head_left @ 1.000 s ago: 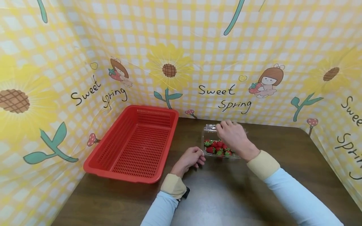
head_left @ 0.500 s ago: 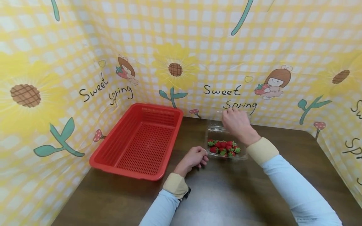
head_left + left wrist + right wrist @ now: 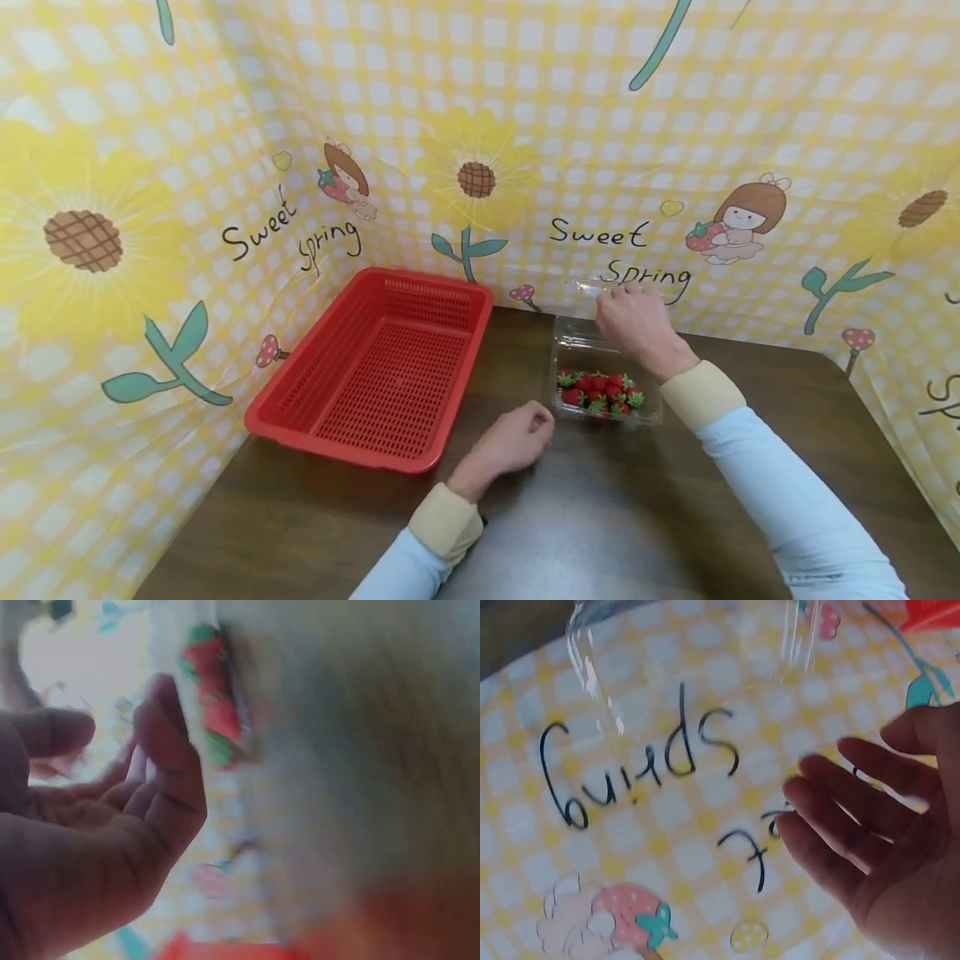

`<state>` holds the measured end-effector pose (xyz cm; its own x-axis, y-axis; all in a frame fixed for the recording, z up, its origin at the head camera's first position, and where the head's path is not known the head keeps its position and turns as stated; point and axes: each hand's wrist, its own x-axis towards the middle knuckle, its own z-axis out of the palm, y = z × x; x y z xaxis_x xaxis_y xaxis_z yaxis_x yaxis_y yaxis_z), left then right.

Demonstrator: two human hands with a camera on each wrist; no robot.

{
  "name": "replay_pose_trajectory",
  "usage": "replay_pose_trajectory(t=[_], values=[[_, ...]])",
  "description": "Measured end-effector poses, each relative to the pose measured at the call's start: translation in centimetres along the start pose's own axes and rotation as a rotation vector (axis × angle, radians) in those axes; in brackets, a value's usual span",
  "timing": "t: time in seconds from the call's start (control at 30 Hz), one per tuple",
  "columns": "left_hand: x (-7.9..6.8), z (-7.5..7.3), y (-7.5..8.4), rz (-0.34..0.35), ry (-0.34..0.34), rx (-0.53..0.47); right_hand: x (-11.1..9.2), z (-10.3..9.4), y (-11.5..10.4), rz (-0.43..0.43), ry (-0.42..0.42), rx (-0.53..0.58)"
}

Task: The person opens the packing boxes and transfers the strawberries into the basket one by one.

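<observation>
A clear plastic punnet stands on the table with its hinged lid raised against the backdrop. Several red strawberries with green leaves lie inside it. My right hand is by the raised lid; the right wrist view shows its fingers apart and slightly bent, with nothing between them. Left of the punnet's near corner is my left hand, its fingers loosely curled around nothing. Blurred strawberries appear beyond that hand in the left wrist view.
A red perforated plastic basket sits on the left of the dark wooden table. Its inside shows only the slotted floor. Yellow checked cloth with printed flowers and lettering hangs around the table's back and sides.
The lid has swung up and back, with my right hand rising beside it. My left hand has drawn slightly away from the punnet's corner. The head view has shifted a little.
</observation>
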<state>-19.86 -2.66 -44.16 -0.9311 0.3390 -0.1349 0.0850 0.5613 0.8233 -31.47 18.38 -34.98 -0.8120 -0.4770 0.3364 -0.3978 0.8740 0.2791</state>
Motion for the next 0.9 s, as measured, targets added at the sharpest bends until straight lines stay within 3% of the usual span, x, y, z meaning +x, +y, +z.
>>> replay_pose_trajectory(t=[0.17, 0.23, 0.37, 0.47, 0.63, 0.77, 0.9], values=[[-4.5, -1.5, 3.1, 0.133, -0.109, 0.103, -1.0, 1.8, -0.7, -0.038, -0.151, 0.169], [-6.3, -2.8, 4.3, 0.182, -0.112, 0.128, -1.5, 2.7, -0.9, -0.039, -0.214, 0.272], [-10.0, -6.3, 6.1, 0.263, -0.022, 0.198, -2.7, 4.7, -0.8, -0.036, -0.332, 0.410], [-12.2, -9.4, 6.4, 0.284, 0.111, 0.256, -3.6, 5.9, -0.8, -0.050, -0.355, 0.434], [-13.6, -15.2, 4.9, 0.186, 0.311, 0.324, -4.6, 6.5, -1.0, -0.060, -0.352, 0.416], [-13.3, -19.4, 2.0, 0.082, 0.382, 0.351, -5.1, 6.4, -1.1, -0.050, -0.417, 0.400], [-12.8, -22.5, -1.4, 0.010, 0.433, 0.387, -5.3, 6.5, -1.2, -0.041, -0.488, 0.401]])
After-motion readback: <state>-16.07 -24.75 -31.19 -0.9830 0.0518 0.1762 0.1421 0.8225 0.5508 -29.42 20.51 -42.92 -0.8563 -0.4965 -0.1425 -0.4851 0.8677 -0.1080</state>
